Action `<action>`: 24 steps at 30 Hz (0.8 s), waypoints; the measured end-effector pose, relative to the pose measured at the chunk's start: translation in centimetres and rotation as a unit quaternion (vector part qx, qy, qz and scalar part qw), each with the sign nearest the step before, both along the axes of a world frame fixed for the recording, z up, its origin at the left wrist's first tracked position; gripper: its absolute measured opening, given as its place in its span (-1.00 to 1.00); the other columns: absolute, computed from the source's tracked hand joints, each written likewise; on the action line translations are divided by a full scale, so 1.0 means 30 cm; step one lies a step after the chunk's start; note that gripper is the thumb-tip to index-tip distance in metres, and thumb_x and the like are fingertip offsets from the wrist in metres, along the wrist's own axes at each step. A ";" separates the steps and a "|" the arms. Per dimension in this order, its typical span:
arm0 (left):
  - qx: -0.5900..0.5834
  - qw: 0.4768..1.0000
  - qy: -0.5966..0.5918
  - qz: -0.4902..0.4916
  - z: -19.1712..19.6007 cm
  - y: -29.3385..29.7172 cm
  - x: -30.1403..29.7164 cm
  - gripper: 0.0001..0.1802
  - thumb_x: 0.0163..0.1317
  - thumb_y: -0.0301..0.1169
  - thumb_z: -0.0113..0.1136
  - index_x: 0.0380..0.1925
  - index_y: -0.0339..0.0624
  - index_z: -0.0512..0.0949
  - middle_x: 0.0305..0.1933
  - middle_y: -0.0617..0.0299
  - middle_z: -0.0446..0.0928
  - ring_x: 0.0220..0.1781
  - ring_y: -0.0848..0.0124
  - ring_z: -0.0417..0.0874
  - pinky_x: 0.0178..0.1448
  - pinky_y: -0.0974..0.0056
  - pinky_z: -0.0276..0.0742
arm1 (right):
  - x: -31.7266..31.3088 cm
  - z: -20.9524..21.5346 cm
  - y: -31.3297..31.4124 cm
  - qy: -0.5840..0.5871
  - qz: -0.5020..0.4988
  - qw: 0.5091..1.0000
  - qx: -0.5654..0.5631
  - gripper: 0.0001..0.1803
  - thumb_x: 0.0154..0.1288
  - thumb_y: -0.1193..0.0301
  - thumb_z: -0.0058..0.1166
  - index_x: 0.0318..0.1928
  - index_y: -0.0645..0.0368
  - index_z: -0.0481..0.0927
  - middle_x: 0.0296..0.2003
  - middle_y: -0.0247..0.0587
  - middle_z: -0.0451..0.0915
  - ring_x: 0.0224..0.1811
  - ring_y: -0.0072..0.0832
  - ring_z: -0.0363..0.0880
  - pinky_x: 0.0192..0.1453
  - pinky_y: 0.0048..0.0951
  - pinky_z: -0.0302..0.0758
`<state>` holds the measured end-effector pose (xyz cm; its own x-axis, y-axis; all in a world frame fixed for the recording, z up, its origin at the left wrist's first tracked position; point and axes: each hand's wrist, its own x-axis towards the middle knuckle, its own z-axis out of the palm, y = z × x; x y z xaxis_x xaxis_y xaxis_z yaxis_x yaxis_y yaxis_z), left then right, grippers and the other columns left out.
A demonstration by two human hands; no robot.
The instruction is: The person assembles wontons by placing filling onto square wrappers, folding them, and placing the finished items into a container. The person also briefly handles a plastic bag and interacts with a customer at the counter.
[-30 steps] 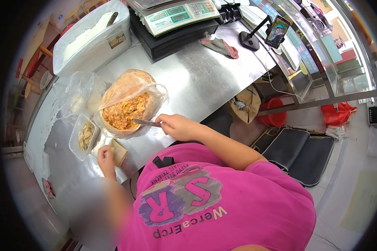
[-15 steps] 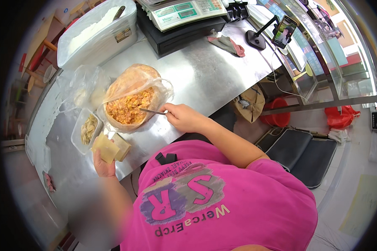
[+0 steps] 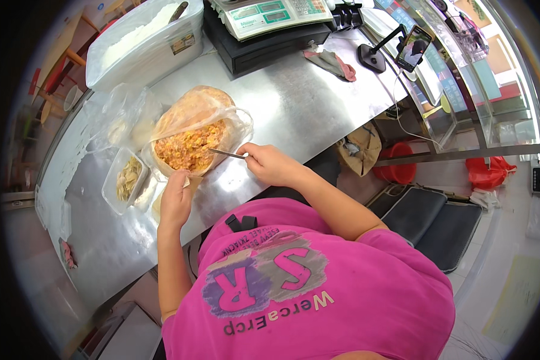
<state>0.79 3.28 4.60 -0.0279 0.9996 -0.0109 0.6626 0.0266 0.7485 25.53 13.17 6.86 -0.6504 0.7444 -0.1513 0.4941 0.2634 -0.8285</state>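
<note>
A clear plastic bag full of orange-yellow minced filling (image 3: 192, 147) lies open on the steel table. My right hand (image 3: 269, 164) is closed round the handle of a thin metal spatula (image 3: 225, 153), whose tip touches the filling's right side. Just below the bag, my left hand (image 3: 176, 195) pinches a thin, pale yellow dough wrapper (image 3: 193, 182), most of it hidden by the fingers. A stack of similar wrappers (image 3: 156, 207) is partly covered by that hand. To its left, a clear plastic tub (image 3: 109, 191) holds several folded dumplings (image 3: 128, 178).
A large white bin (image 3: 144, 60) of flour stands at the back left. Beside it, a scale (image 3: 273, 18) rests on a black box (image 3: 264, 51). A cloth (image 3: 331, 63) and a phone (image 3: 413, 49) on a stand are farther right. Crumpled clear plastic (image 3: 117, 117) lies left of the filling.
My left hand has moved up and right from the wrapper stack to the filling bag's lower edge, taking a wrapper along. My right hand and the spatula have shifted slightly right.
</note>
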 end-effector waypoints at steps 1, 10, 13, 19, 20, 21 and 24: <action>0.001 1.000 0.008 0.006 -0.003 -0.003 0.002 -0.64 0.03 -0.61 -0.22 -0.12 -0.35 0.39 -0.03 -0.07 0.39 0.08 0.06 0.39 0.18 0.22 0.26 | 0.003 -0.002 0.002 0.002 -0.001 1.000 0.004 -0.72 0.18 0.45 -0.25 -0.10 0.19 0.42 -0.60 0.00 0.45 -0.51 -0.17 0.47 -0.35 -0.25 0.37; -0.020 0.998 -0.026 0.057 -0.032 -0.049 0.031 -0.66 0.03 -0.62 -0.25 -0.18 -0.35 0.41 0.08 -0.05 0.39 0.19 0.12 0.34 0.27 0.25 0.17 | -0.006 -0.002 0.003 0.006 -0.001 1.000 0.028 -0.70 0.17 0.43 -0.26 -0.10 0.19 0.42 -0.57 0.05 0.48 -0.48 -0.09 0.49 -0.33 -0.19 0.37; -0.018 0.997 -0.063 0.043 -0.053 -0.061 0.017 -0.68 0.03 -0.63 -0.25 -0.19 -0.36 0.40 0.14 -0.08 0.35 0.25 0.12 0.30 0.31 0.24 0.13 | -0.020 -0.004 0.006 -0.001 0.000 0.999 0.040 -0.70 0.17 0.43 -0.26 -0.10 0.18 0.43 -0.54 0.08 0.49 -0.44 -0.04 0.49 -0.31 -0.15 0.37; -0.019 0.990 -0.130 0.046 -0.044 -0.070 0.008 -0.70 0.05 -0.65 -0.29 -0.23 -0.35 0.41 0.18 -0.07 0.33 0.28 0.15 0.27 0.33 0.25 0.10 | -0.038 -0.021 0.003 -0.011 0.005 0.999 0.048 -0.71 0.17 0.43 -0.26 -0.12 0.18 0.43 -0.50 0.11 0.50 -0.40 0.00 0.49 -0.28 -0.12 0.38; -0.020 0.990 -0.128 0.047 -0.046 -0.072 0.006 -0.70 0.05 -0.65 -0.28 -0.23 -0.35 0.41 0.17 -0.07 0.33 0.28 0.15 0.27 0.33 0.25 0.10 | -0.039 -0.019 0.002 -0.014 0.006 0.999 0.047 -0.71 0.16 0.43 -0.26 -0.12 0.18 0.43 -0.49 0.12 0.50 -0.40 0.00 0.49 -0.28 -0.12 0.38; -0.021 0.990 -0.127 0.048 -0.048 -0.073 0.004 -0.70 0.06 -0.65 -0.28 -0.23 -0.35 0.41 0.17 -0.07 0.34 0.28 0.15 0.27 0.33 0.26 0.09 | -0.040 -0.021 0.001 -0.009 0.006 0.999 0.051 -0.71 0.16 0.43 -0.26 -0.12 0.18 0.43 -0.49 0.12 0.51 -0.39 0.00 0.49 -0.27 -0.11 0.39; -0.023 0.989 -0.136 0.060 -0.049 -0.084 0.006 -0.70 0.06 -0.64 -0.27 -0.22 -0.35 0.41 0.18 -0.05 0.33 0.28 0.15 0.27 0.33 0.25 0.09 | -0.039 -0.017 0.002 -0.013 0.009 0.999 0.051 -0.70 0.16 0.43 -0.27 -0.12 0.19 0.43 -0.44 0.12 0.52 -0.34 0.00 0.50 -0.22 -0.10 0.39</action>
<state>0.96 0.76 3.14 -0.1371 0.9874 -0.0793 0.4268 0.1311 0.8948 24.37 13.23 6.36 -0.6605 0.7451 -0.0928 0.5096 0.3541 -0.7842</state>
